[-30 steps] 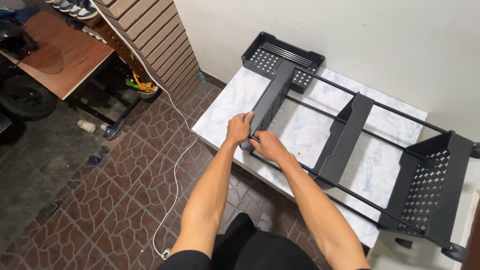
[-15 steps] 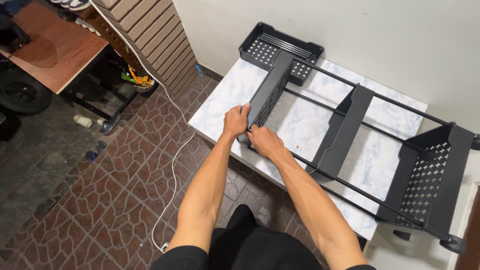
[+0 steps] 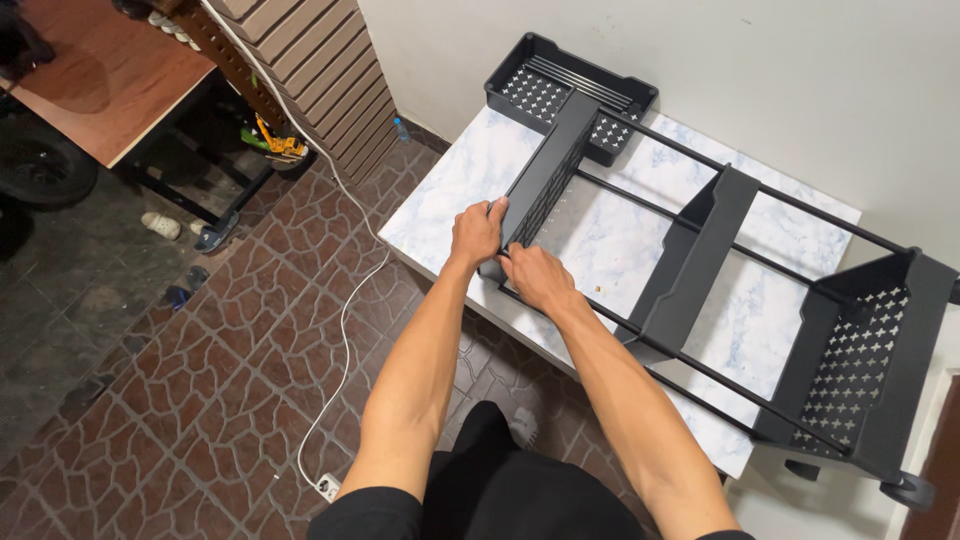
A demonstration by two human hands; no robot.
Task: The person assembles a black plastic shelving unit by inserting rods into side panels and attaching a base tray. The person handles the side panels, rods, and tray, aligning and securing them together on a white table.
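Note:
A black metal shelf cart (image 3: pixel 690 250) lies on its side across a white marbled table (image 3: pixel 440 200). It has perforated trays joined by thin black rods. My left hand (image 3: pixel 477 230) grips the near corner of the leftmost standing tray (image 3: pixel 548 175). My right hand (image 3: pixel 532 277) is closed at the same corner, where a black rod (image 3: pixel 700 370) meets the tray. Both hands touch each other at that corner. What my right fingers pinch is hidden.
A loose black tray (image 3: pixel 570 95) lies at the table's far left corner. A white cable (image 3: pixel 345 330) runs over the brown tiled floor to a socket strip (image 3: pixel 327 487). A wooden desk (image 3: pixel 100 80), slatted panel (image 3: pixel 310 60) and sandals (image 3: pixel 160 225) stand left. Cart wheels (image 3: pixel 905 490) hang off the right.
My hands have stayed at the tray's near corner, with only a slight shift of view. The cart has not visibly moved.

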